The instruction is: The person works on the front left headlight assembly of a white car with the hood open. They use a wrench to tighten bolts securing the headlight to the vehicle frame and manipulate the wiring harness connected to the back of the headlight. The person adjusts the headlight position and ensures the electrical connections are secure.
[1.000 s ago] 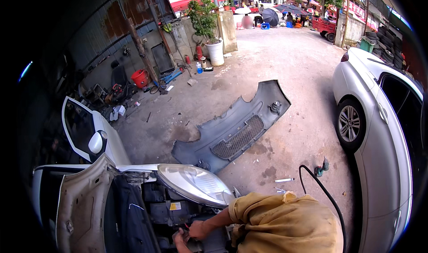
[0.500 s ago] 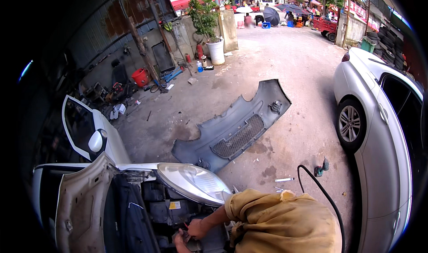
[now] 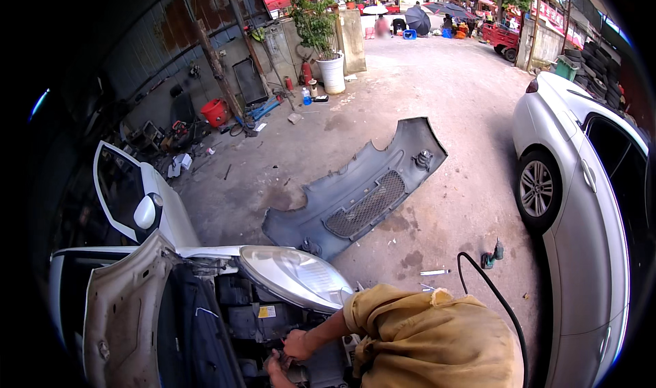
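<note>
My right hand [image 3: 296,345] reaches into the front of a white car's engine bay, its arm in a loose tan sleeve [image 3: 437,333]. The fingers are closed on something small that I cannot make out. Just below it, my left hand [image 3: 275,367] is partly cut off by the lower edge. Its fingers are curled close to the right hand, and what they hold is hidden. Beside the hands are dark engine-bay parts and a black housing with a yellow label [image 3: 266,311]. The clear headlight [image 3: 295,275] sits just beyond them.
The raised bonnet [image 3: 123,306] stands at left, near an open car door [image 3: 140,197]. A detached grey bumper [image 3: 362,190] lies on the ground ahead. At right are a cordless drill [image 3: 492,255], a black hose [image 3: 502,299] and a silver car [image 3: 588,217].
Both hands stay close together in the engine bay, with the right hand shifted slightly up and left. The view has moved a little; the bumper and the cars have stayed in place.
</note>
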Available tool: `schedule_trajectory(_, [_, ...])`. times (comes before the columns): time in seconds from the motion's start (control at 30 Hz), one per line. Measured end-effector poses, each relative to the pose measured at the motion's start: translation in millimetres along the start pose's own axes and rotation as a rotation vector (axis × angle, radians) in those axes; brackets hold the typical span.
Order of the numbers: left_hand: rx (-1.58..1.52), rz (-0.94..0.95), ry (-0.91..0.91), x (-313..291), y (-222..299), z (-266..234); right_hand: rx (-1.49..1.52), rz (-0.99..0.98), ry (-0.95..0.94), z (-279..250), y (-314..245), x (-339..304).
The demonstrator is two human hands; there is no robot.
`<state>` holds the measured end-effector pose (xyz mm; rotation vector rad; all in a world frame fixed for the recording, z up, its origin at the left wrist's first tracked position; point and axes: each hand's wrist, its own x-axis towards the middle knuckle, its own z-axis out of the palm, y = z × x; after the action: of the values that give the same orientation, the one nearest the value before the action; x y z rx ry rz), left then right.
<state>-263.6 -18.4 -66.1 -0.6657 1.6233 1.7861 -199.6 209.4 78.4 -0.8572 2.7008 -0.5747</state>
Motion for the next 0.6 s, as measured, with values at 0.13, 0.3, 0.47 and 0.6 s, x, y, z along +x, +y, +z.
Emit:
schedule_trajectory(0.13, [-0.008,-0.006,-0.004,-6.8,3.4,31.8,-0.088,0.016,0.145,31.5,36.9,9.6])
schedule_trajectory(0.3, [-0.013,-0.018,0.011,-17.7,0.7,25.5,0.145,-0.035,0.058,43.4,-44.6,-1.4])
schedule_trajectory(0.47, [-0.029,-0.020,0.031,-23.8,5.5,22.7,-0.013,0.011,0.007,6.6,3.6,9.5])
schedule_trajectory(0.6, [-0.119,0.028,-0.033,-22.7,2.3,38.0,-0.088,0.017,0.060,33.8,36.5,14.6])
